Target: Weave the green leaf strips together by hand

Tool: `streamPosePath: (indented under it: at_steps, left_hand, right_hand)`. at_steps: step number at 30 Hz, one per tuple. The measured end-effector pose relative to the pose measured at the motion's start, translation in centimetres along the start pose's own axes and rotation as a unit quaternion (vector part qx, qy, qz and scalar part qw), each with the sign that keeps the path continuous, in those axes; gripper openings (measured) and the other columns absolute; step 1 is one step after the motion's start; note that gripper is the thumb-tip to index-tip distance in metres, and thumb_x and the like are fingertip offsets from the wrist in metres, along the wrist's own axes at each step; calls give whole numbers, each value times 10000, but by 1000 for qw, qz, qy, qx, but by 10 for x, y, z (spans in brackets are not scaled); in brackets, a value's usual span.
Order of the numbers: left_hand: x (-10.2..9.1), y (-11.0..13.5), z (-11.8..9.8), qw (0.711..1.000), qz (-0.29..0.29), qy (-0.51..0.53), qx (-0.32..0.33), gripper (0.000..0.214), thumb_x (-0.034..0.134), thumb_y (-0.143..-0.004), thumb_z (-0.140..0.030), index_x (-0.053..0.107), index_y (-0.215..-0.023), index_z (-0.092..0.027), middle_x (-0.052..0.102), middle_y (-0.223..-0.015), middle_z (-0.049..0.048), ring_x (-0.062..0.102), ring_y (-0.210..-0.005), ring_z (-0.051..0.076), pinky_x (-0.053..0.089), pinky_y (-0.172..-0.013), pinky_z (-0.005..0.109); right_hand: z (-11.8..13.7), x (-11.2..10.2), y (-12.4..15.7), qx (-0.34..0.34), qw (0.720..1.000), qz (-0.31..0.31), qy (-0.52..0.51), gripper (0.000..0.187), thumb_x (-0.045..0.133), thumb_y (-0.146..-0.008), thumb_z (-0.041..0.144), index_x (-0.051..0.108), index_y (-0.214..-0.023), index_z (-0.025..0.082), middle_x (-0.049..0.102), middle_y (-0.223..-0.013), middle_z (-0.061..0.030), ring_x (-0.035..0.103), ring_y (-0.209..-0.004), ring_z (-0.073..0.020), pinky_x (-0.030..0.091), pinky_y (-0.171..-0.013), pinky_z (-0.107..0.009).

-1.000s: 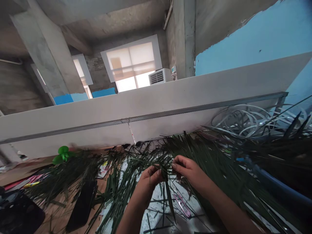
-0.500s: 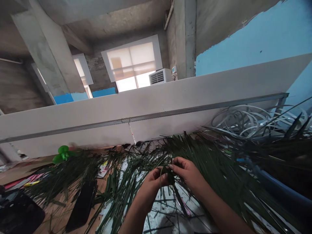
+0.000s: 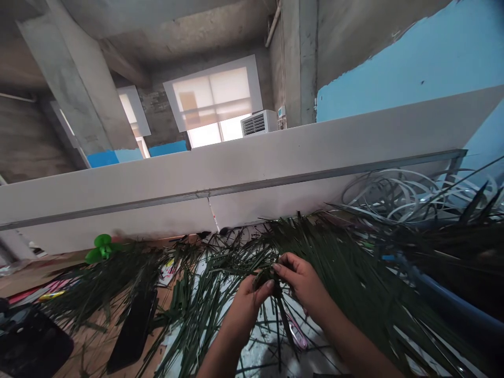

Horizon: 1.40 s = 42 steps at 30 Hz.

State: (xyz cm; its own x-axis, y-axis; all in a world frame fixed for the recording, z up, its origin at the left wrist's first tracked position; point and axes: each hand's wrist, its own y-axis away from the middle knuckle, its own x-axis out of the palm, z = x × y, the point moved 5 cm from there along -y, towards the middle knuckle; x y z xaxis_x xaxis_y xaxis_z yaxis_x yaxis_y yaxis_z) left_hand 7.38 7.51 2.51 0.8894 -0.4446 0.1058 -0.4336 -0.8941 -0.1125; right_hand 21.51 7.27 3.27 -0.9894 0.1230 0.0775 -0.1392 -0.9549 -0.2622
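Observation:
My left hand and my right hand meet over the table, both pinched on the same dark green leaf strip, which is folded between the fingertips and hangs down below them. A broad spread of long dark green leaf strips lies under and around both hands. A pink-handled tool lies on the white sheet just below my right wrist.
A white partition runs across behind the table. Coiled white strips sit at the back right. A black phone lies at the left, a black object at the far left, a green plastic piece behind them.
My hands have drawn closer together and the leaf strip, straight a second ago, is now bent and bunched between the fingertips. My left hand has shifted slightly right and down.

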Motion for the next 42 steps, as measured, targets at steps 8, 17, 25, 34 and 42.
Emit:
streamPosePath:
  at_steps: [8,17,25,34,42]
  left_hand:
    - [3,-3,-4,998,64,-14,20,241,683,-824,-371,698,-894,-140,656,-851,40,542,-855,199,397,-866,334]
    - [-6,-6,1,999,1,-54,8,306,727,-777,-425,683,-902,-149,626,-815,27,524,-803,183,415,-778,296]
    - [-10,-5,3,991,-4,-129,37,335,668,-803,-489,702,-880,-165,639,-835,48,534,-810,209,422,-741,292]
    - [-3,-1,-4,974,-7,-225,17,167,583,-813,-307,682,-803,-173,641,-811,35,547,-834,213,411,-744,289]
    - [4,-2,2,995,44,-93,-14,130,640,-748,-255,646,-821,-148,596,-776,12,517,-777,170,414,-729,285]
  right_hand:
    - [-12,1,-2,1,1000,2,1,268,657,-747,421,529,-667,199,475,-642,37,417,-630,-138,347,-603,-274]
    - [-4,-9,-6,-22,993,-23,111,211,645,-765,397,583,-750,195,580,-698,7,520,-681,-169,392,-646,-294]
    - [8,2,1,-25,990,84,114,107,673,-753,274,607,-734,193,572,-662,28,506,-631,-142,378,-583,-255]
    - [39,6,13,-148,960,45,233,65,629,-792,174,670,-756,210,630,-793,-2,572,-737,-160,394,-665,-265]
    - [3,0,0,4,998,57,18,205,660,-754,358,547,-684,202,490,-594,54,420,-538,-117,347,-511,-249]
